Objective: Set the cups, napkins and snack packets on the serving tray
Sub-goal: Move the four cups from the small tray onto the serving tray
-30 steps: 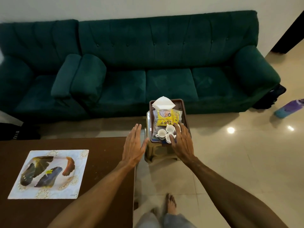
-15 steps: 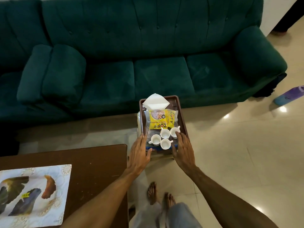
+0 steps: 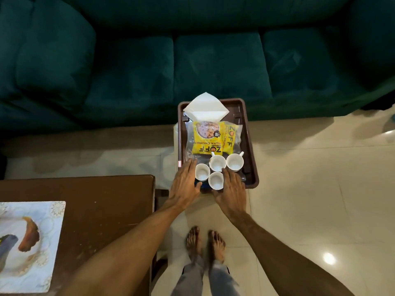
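Note:
A dark brown serving tray (image 3: 249, 142) sits on a low stool in front of the sofa. On its far end lies a folded white napkin (image 3: 205, 107). Yellow snack packets (image 3: 211, 137) lie in the middle. Several small white cups (image 3: 217, 163) stand clustered at the near end. My left hand (image 3: 184, 184) rests flat over the tray's near left corner, fingers straight beside one cup. My right hand (image 3: 232, 190) lies flat on the near edge, fingertips touching the closest cups. Neither hand grips anything.
A dark green sofa (image 3: 192, 56) runs across the back. A brown wooden table (image 3: 102, 210) with a printed placemat (image 3: 27, 244) stands at the left, close to the tray. Glossy tiled floor (image 3: 310, 199) lies to the right. My bare feet (image 3: 205, 242) stand below the tray.
I have stepped closer, so the tray looks larger. Both hands moved from hovering beside the tray onto its near edge, closing in on the cups.

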